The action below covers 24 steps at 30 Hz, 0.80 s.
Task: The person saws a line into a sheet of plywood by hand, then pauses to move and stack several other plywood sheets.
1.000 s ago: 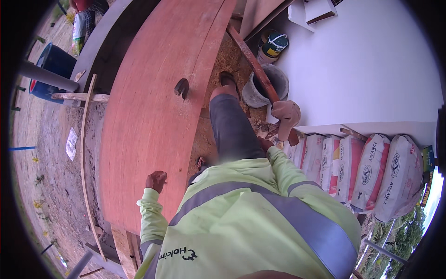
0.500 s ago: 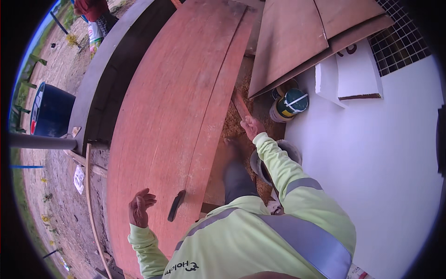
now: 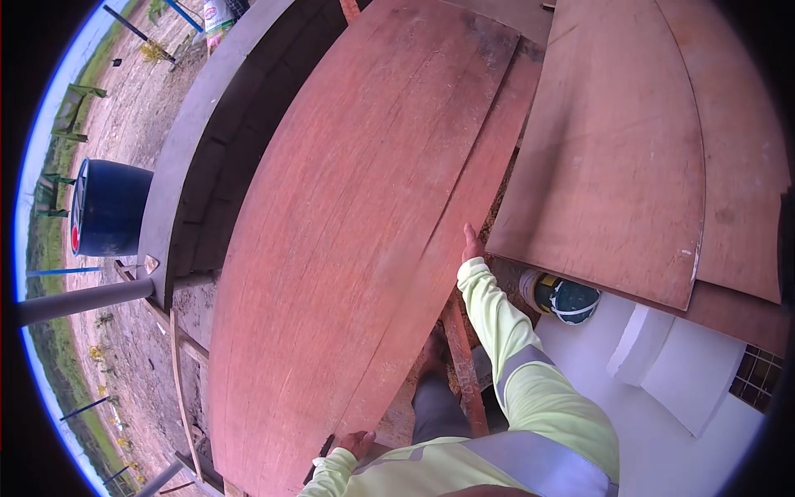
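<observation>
"Across mid-frame, what are you seeing?"

"Red board (image 3: pixel 356 224) is lying there. Right hand (image 3: pixel 473 245) is resting at its right edge; left hand (image 3: pixel 356 445), lower centre, near a dark block (image 3: pixel 326 447). Finger grip: can't tell, either hand."

"Handling it well?"

"I'd be keeping both hands spread along that edge."

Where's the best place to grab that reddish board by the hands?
Probably the board is best gripped by its long right edge, coming from the right, where the leg stands. It looks wide and flat with no handle showing; the right hand is at that edge.
</observation>
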Tool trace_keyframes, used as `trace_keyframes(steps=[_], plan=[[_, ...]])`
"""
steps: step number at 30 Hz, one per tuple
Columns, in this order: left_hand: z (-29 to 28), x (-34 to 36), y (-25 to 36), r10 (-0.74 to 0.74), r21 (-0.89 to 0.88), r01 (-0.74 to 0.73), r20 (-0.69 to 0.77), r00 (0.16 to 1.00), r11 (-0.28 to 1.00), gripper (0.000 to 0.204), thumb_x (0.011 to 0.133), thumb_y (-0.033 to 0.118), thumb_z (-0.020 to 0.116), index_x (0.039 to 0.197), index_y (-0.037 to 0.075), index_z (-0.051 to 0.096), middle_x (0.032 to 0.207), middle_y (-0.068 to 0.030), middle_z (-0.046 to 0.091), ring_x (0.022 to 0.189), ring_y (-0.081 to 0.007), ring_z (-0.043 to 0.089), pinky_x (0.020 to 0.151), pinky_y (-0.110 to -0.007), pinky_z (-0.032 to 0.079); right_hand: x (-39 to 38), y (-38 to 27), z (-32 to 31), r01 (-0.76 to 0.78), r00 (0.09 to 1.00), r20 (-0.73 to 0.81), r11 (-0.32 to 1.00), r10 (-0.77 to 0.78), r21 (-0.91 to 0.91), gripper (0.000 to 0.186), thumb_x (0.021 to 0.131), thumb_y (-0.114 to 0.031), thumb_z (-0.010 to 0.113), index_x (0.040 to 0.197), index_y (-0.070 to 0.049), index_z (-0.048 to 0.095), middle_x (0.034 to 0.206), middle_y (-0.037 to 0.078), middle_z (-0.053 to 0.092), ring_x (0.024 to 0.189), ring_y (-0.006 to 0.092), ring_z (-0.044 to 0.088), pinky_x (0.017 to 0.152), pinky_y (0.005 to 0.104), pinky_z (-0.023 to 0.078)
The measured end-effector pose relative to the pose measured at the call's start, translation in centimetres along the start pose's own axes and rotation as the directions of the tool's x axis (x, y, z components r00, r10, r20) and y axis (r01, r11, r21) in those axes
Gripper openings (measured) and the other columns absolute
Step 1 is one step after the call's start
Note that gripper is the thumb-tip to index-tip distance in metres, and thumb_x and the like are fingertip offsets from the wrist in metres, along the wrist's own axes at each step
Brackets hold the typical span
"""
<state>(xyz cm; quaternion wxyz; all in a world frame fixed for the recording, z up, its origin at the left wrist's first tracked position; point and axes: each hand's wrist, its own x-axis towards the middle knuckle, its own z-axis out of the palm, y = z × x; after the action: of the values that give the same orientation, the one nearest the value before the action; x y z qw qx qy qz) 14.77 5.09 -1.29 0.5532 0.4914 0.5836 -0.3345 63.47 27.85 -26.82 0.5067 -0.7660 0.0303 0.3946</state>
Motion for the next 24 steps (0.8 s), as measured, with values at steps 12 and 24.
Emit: trace_keyframes(steps=[12,24], plan=[[-12.0,3.6,9.3,0.023,-0.194,-0.064,-0.207,0.978,0.979,0.064,0.095,0.057,0.044,0.117,-0.002,0.060,0.107,-0.0135,0.069,0.091,-0.0279,0.067,0.077,-0.040,0.053,-2.1,-2.8,6.5,-0.081,0.994,-0.069,0.997,0.081,0.005,0.086,0.077,-0.059,0.070,0.116,0.017,0.056,0.118,0.034,0.060,0.114,0.0387,0.058,0.096,0.0428,0.046],[-23.7,14.7,28.8,0.184,0.428,0.041,-0.472,0.862,0.903,0.108,0.072,0.064,0.069,0.145,-0.005,0.029,0.149,-0.0276,0.032,0.140,-0.0378,0.031,0.112,-0.043,0.032,-3.2,-11.5,1.9,0.173,0.981,0.185,0.702,-0.060,-0.690,0.097,0.084,-0.053,0.061,0.152,-0.006,0.010,0.141,0.022,0.046,0.127,0.0397,0.048,0.105,0.0515,0.037]])
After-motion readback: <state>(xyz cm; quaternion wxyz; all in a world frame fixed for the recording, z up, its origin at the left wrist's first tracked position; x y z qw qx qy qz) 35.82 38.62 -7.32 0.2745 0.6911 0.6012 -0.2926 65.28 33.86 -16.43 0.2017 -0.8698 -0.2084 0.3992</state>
